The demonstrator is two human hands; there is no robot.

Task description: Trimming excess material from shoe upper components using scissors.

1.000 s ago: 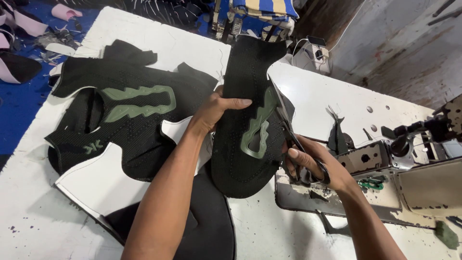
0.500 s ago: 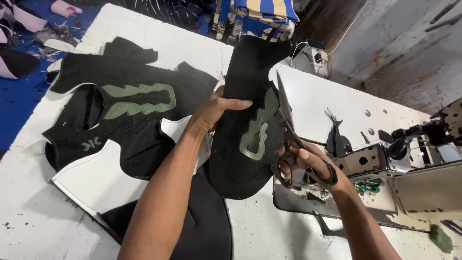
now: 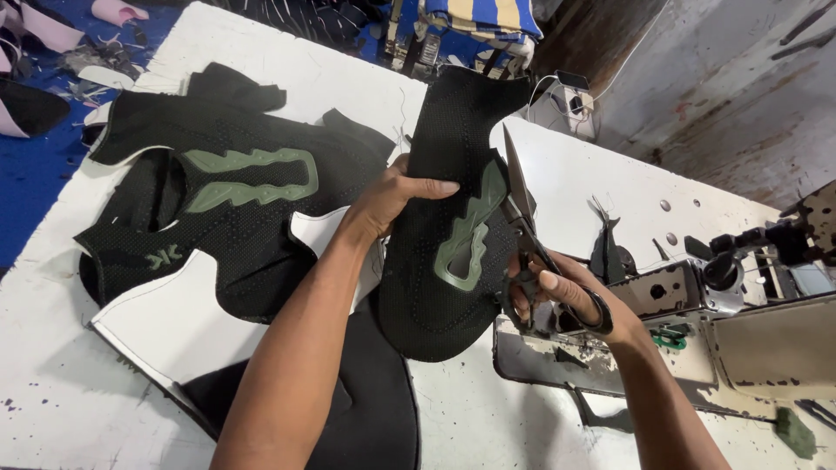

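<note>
The left hand [image 3: 396,196] grips the left edge of a black knit piece [image 3: 444,278], thumb on top and fingers curled under, holding it up off the counter [image 3: 52,374]. A green patch [image 3: 466,239] runs along the piece just right of that hand. The right hand [image 3: 562,300] is closed through the handles of scissors [image 3: 531,248], whose blades point up and away from it and lie against the right edge of the piece, beside the patch. Whether the blades are parted cannot be told. Left of the left hand, a stack of similar black pieces [image 3: 226,209] with a green patch lies flat on the counter, over white sheets [image 3: 174,322]. Right of the right hand sits a sewing machine [image 3: 740,305], its base just beneath the wrist.
</note>
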